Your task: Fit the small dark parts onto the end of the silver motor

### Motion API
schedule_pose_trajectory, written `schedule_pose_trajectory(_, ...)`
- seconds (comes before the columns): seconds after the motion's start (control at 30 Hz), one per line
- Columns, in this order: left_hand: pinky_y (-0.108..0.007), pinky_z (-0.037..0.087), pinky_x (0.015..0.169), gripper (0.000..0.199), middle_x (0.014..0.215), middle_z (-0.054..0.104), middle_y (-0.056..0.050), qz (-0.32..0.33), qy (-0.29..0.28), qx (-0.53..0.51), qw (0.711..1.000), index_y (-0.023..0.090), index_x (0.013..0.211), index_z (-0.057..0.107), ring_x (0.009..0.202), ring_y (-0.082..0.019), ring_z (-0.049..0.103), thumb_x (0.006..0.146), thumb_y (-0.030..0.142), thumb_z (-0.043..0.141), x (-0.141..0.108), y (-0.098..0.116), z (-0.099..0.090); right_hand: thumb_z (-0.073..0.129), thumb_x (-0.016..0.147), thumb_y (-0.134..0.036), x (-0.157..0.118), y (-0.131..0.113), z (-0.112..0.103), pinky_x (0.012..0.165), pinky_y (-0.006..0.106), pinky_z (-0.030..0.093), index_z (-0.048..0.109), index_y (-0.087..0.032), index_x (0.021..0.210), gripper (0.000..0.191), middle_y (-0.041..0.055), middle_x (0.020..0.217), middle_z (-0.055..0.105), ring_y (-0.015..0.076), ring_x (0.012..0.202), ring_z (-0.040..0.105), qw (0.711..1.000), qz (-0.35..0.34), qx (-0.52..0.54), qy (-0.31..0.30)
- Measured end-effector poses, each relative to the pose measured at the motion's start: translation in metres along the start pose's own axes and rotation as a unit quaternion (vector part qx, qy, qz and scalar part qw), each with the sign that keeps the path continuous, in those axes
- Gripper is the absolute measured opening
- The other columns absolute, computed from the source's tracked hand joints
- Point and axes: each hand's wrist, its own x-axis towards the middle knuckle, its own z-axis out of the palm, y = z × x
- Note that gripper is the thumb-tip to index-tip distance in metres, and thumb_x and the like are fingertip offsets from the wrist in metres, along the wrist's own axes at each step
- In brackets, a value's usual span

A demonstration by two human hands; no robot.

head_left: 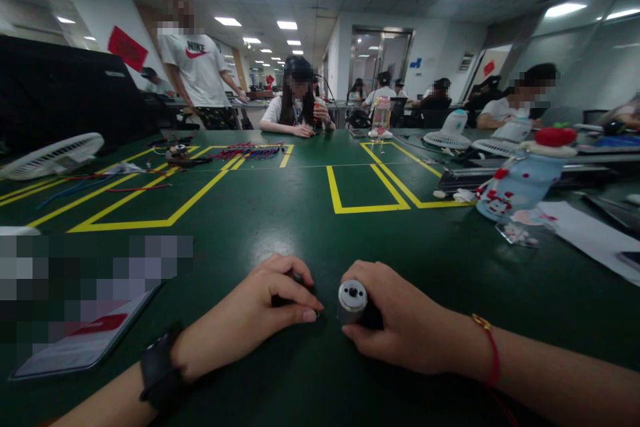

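My right hand [385, 313] is wrapped round a silver metal cylinder [353, 300] that looks like a small motor. Its round end faces up toward me and has a dark centre with small holes beside it. To its left, my left hand [285, 297] has thumb and index finger pinched together just above the green table [270, 380]. A tiny bit of something shows at those fingertips, too small to name. The two hands are a short gap apart. I wear a black watch [163, 368] on the left wrist and a red cord bracelet [493, 353] on the right.
A flat panel [85, 347] lies at left, partly blurred out. Wires [255, 151] and a white fan [55, 155] are farther back. On the right stand a blue bottle [523, 180], a small clear bag [517, 233] and paper [595, 240]. People sit and stand beyond the table.
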Motion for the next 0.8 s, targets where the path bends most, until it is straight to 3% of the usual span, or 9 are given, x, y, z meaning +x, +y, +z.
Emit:
schedule_pose_trajectory(0.5,-0.035,0.041,0.094,0.015,0.109,0.062,-0.001,0.001,-0.004,0.040,0.999,0.036,0.099,0.076,0.105,-0.021,0.055,0.087,0.033,0.068,-0.0012,0.0036,0.0008,0.067,0.075,-0.021,0.0000,0.0000,0.0002,0.074,0.033,0.038,0.054,-0.019,0.100,0.028,0.0037,0.097,0.058,0.0187,0.082,0.049,1.000,0.003,-0.002,0.003)
schedule_pose_trajectory(0.67,-0.032,0.045,0.091,0.020,0.105,0.067,-0.002,-0.041,0.058,-0.038,0.997,0.026,0.102,0.073,0.100,-0.020,0.060,0.093,0.031,0.056,0.0006,0.0068,-0.0043,0.067,0.074,-0.019,-0.0007,-0.0007,-0.0010,0.076,0.033,0.038,0.054,-0.019,0.100,0.029,0.0036,0.098,0.059,0.0186,0.083,0.050,1.000,-0.001,0.007,0.006)
schedule_pose_trajectory(0.8,-0.030,0.047,0.077,0.029,0.090,0.070,-0.002,-0.119,0.128,-0.073,0.982,0.022,0.096,0.072,0.086,-0.020,0.063,0.095,0.042,0.050,0.0009,0.0098,-0.0083,0.067,0.074,-0.019,-0.0017,-0.0008,-0.0017,0.074,0.033,0.038,0.054,-0.019,0.099,0.028,0.0035,0.097,0.059,0.0183,0.082,0.050,1.000,0.001,0.012,0.004)
